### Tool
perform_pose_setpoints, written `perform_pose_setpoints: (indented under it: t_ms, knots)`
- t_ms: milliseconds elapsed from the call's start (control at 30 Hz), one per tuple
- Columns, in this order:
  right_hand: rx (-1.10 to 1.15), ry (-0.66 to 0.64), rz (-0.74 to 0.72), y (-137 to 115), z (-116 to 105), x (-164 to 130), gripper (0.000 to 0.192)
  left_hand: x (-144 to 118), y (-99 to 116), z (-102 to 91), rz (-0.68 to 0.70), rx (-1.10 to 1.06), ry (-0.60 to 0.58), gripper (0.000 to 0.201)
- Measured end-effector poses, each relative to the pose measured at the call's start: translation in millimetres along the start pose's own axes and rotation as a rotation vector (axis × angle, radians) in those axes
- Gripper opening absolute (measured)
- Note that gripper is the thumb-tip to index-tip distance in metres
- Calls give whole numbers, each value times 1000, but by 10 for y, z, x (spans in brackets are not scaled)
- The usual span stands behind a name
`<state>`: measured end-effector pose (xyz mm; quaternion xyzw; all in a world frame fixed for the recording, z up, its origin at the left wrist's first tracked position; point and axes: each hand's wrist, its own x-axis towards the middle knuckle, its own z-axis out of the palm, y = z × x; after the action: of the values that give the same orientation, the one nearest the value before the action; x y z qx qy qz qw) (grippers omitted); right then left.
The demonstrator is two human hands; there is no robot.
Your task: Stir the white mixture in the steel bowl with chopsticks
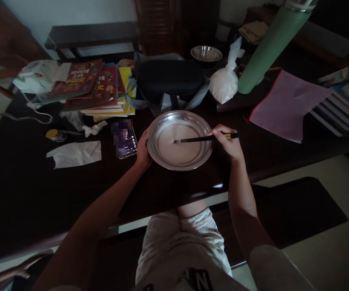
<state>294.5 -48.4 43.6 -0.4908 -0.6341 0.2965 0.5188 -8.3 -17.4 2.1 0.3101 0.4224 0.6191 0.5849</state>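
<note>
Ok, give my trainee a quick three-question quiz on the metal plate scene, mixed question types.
1. True or false: the left hand rests against the rim of the round shiny metal plate.
2. What does the right hand hold? A) a spoon B) dark chopsticks C) a brush
3. Fill in: the chopstick tips sit in the pale ___ in the plate.

Key
1. True; it grips the plate's left edge.
2. B, the dark chopsticks, reaching in from the right.
3. Liquid; the pale milky liquid covers the plate's bottom.
</note>
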Motion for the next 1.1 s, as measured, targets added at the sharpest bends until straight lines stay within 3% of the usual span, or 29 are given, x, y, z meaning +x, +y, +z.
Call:
perform_pose_setpoints:
  t_ms: [133, 333, 467, 633, 800, 967, 1100]
  knots:
    - [24, 118, 19, 3, -4, -2, 46, 7, -8, -7, -12, -19, 9, 24]
    - [12, 3, -3, -5, 3, 0, 44, 19, -21, -17, -20, -26, 10, 25]
    - [38, 124, 34, -6, -5, -5, 47, 11, -7, -9, -26, -11, 4, 24]
    - [20, 1, 1, -4, 1, 0, 45, 8, -1, -10, -23, -16, -2, 25]
    - [25, 119, 20, -4, -4, 3, 46, 15, -16, -18, -10, -16, -14, 18]
    - [12, 12, -11, -7, 6, 5, 45, 20, -25, -21, 4, -8, 0, 19]
    - [19, 132, 10, 0, 7, -2, 47, 15, -15, -14, -9, 3, 17, 21]
